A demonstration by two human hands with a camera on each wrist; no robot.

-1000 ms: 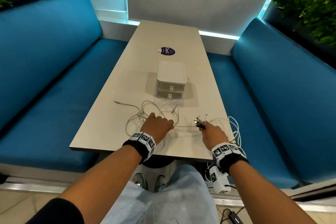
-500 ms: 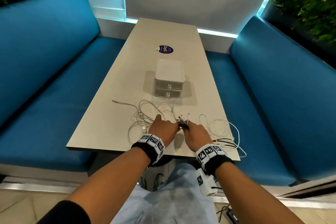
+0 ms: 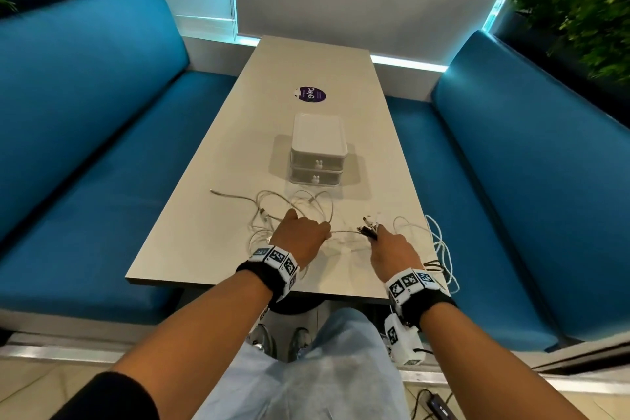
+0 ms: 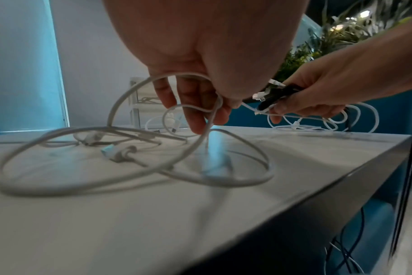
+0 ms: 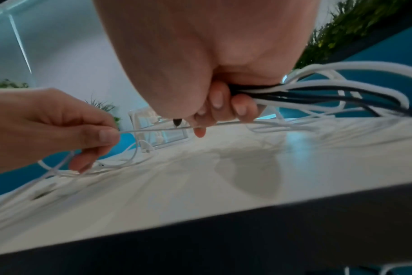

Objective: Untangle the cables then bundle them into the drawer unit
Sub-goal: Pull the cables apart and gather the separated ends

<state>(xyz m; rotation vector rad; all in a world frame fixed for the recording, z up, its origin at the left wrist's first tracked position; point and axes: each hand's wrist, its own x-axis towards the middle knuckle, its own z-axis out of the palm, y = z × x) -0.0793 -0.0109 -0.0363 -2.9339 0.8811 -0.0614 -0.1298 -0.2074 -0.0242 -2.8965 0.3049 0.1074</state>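
A tangle of white cables lies on the near part of the table, in front of a white two-drawer unit with both drawers closed. My left hand pinches a thin white cable between thumb and fingers just above the tangle. My right hand grips a bunch of black and white cable ends, plugs pointing forward. One thin white cable runs taut between the two hands. Loops of the held cables hang over the table's right edge.
Blue padded benches flank the table on both sides. A purple round sticker lies beyond the drawer unit. Plants stand behind the bench backs. My legs and shoes are under the near edge, with a black cable on the floor.
Half a second ago the hands were together at the tangle; now the right hand has moved right with its bunch, drawing one white cable taut from the left hand.
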